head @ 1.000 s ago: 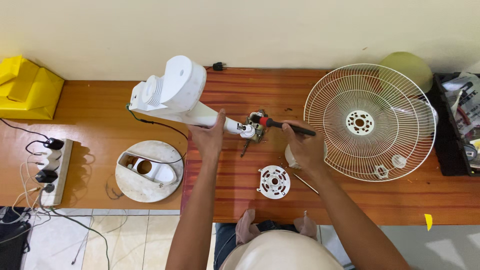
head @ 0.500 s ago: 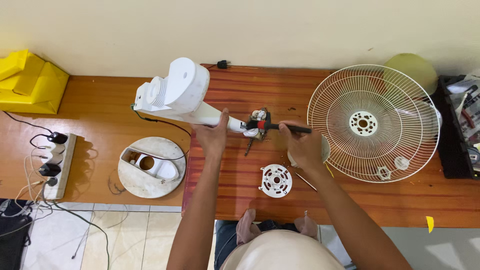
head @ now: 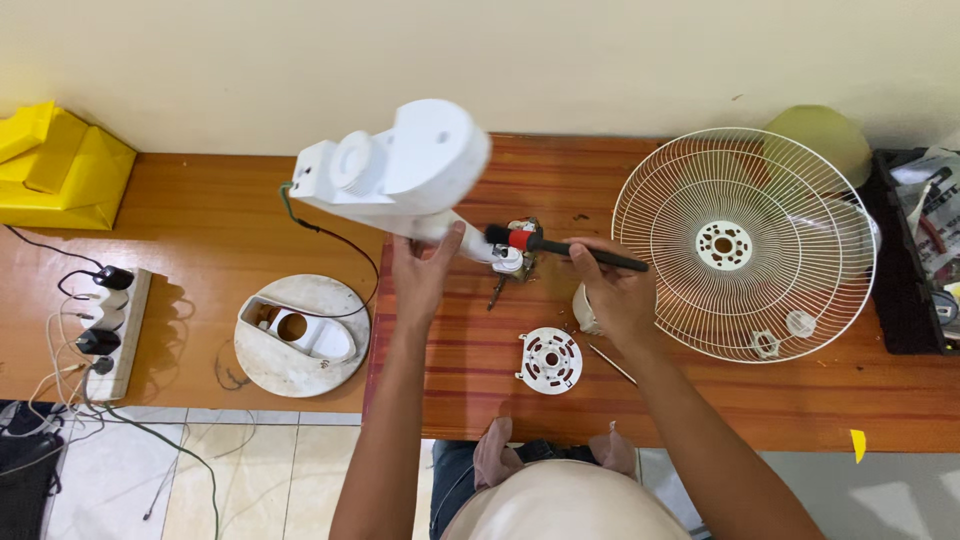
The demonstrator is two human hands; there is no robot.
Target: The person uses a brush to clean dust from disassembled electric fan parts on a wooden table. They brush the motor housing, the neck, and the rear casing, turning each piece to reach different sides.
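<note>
Holding the white fan neck (head: 400,175) above the counter (head: 700,390) in my left grip (head: 425,270), my right grip (head: 610,290) drives a screwdriver (head: 570,247) into its motor (head: 515,250); grille (head: 740,245) and base (head: 300,335) already off, motor still attached.

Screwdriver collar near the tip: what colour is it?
Red, on the black screwdriver; head view.

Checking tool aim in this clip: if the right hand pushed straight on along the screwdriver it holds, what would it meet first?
Probably the small motor assembly at the white fan stand, right at the tip of the screwdriver in the right hand; depth is unclear.
</note>
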